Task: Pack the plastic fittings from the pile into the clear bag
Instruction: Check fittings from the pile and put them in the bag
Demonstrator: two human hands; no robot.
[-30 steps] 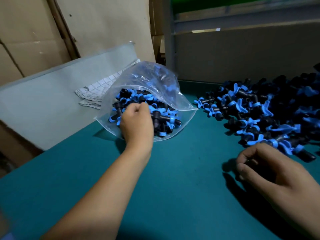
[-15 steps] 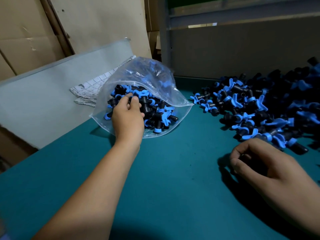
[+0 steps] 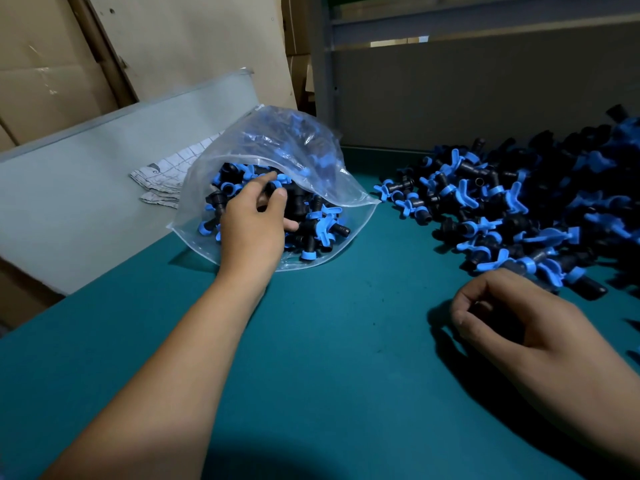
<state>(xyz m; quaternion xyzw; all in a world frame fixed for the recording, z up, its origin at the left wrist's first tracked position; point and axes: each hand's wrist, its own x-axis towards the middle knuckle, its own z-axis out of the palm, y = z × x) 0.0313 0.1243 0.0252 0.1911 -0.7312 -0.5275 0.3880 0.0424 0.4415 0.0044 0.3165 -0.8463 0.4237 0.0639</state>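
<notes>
Many small rigid black-and-blue plastic fittings: light, grab by handfuls. Floppy clear plastic bag: left hand spread inside; right hand curled, contents unseen.

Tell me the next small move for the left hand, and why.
Probably draw the left hand back out of the clear bag and across to the pile. Its fingers are spread and relaxed over the fittings already in the bag, apparently holding nothing, and many fittings still lie loose on the table. The right hand is curled beside the pile.
</notes>
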